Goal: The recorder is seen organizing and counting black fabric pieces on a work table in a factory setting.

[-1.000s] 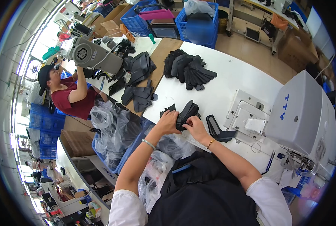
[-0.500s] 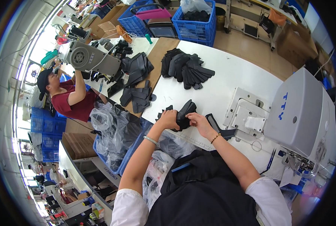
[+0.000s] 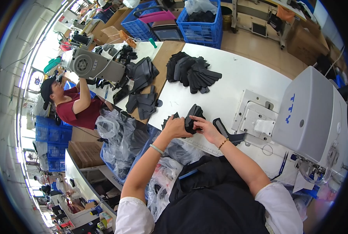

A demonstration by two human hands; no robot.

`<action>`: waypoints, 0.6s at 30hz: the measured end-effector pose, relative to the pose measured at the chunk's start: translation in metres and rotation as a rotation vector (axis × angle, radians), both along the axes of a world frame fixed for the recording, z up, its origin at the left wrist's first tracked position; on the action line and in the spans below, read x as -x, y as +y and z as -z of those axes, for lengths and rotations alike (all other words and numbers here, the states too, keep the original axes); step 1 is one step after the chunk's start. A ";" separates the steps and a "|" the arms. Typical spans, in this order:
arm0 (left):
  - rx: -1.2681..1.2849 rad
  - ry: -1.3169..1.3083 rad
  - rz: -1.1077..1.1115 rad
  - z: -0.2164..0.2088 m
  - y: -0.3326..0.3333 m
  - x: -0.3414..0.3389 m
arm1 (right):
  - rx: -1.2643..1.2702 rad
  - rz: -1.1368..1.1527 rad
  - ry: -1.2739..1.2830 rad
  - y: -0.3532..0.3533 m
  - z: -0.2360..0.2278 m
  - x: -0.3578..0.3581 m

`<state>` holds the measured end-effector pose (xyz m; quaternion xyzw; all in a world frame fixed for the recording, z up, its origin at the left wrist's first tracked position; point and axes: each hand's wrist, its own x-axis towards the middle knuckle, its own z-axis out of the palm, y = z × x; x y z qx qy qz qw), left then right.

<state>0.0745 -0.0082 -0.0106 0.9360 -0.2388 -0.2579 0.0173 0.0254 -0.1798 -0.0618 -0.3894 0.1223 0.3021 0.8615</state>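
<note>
A small bundle of black, flat-cut pieces [image 3: 194, 112] stands upright at the near edge of the white table, between my hands. My left hand [image 3: 176, 127] is closed around its left side, with the thumb near the top. From the right, the bent fingers of my right hand [image 3: 206, 128] grip the same bundle. More black pieces [image 3: 166, 121] poke out beyond my left hand, partly hidden by it. Just right of my right hand lies a black angled piece with a pale-edged opening [image 3: 222, 130].
A fanned pile of black pieces [image 3: 191, 72] lies farther back on the table. The grey-white sewing machine [image 3: 312, 113] fills the right side, with blue tweezers [image 3: 282, 165] nearby. Plastic bags [image 3: 119, 134] fill a blue bin at left. A co-worker [image 3: 77, 103] works at another machine [image 3: 94, 65].
My left hand has turned and its fingers have curled in tighter. My right hand's fingers have moved slightly left onto the bundle. The whole view has shifted a little.
</note>
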 end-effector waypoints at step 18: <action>-0.100 0.110 -0.012 0.019 -0.010 -0.021 | -0.065 0.097 0.039 0.001 0.005 0.000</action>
